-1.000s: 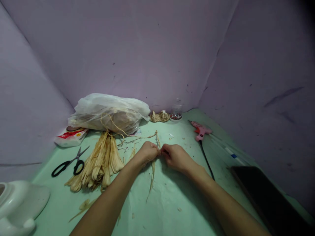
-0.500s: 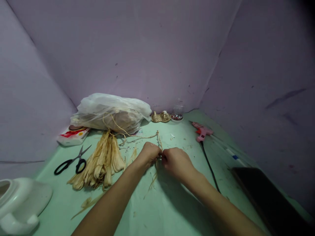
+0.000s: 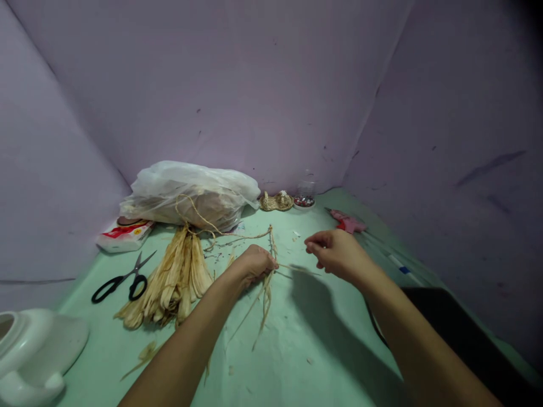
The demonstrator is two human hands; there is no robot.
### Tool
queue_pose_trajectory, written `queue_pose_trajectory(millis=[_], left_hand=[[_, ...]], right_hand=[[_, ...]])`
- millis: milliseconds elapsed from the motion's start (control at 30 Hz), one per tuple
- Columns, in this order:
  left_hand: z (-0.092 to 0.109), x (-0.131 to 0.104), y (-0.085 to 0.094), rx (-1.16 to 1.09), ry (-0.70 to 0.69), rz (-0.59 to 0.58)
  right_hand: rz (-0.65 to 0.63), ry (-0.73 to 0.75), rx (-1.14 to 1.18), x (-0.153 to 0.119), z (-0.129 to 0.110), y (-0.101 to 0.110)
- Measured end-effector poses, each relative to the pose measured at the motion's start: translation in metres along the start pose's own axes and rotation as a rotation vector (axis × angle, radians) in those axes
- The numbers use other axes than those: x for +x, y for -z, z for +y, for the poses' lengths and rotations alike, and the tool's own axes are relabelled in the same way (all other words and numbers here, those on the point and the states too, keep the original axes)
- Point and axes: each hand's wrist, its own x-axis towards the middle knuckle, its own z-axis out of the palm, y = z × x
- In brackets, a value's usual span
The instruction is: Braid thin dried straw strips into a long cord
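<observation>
Partly hidden pink glue gun [image 3: 348, 223], behind right hand [image 3: 339, 254]

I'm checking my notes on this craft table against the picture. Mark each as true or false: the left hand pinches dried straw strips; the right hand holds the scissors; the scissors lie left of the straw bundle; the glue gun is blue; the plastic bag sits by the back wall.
1. The left hand pinches dried straw strips. True.
2. The right hand holds the scissors. False: they lie on the table, untouched; the right hand pulls a thin strand.
3. The scissors lie left of the straw bundle. True.
4. The glue gun is blue. False: it is pink.
5. The plastic bag sits by the back wall. True.
</observation>
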Motion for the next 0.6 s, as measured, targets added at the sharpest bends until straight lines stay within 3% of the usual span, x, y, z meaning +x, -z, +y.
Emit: queue_pose_trajectory(millis=[67, 133, 300, 600], left_hand=[[0.000, -0.001, 0.001, 0.007, -0.006, -0.013], [0.001, -0.002, 0.001, 0.012, -0.015, -0.025], [0.005, -0.005, -0.001, 0.038, -0.029, -0.025], [0.000, 0.000, -0.005, 0.216, -0.104, 0.106]], right_hand=[[-0.017, -0.060, 0.178, 0.007, 0.004, -0.013], [-0.131, -0.084, 0.362, 0.011, 0.004, -0.031], [-0.234, -0.044, 0.407, 0.010, 0.005, -0.066], [-0.237, -0.115, 0.474, 0.015, 0.013, -0.072]])
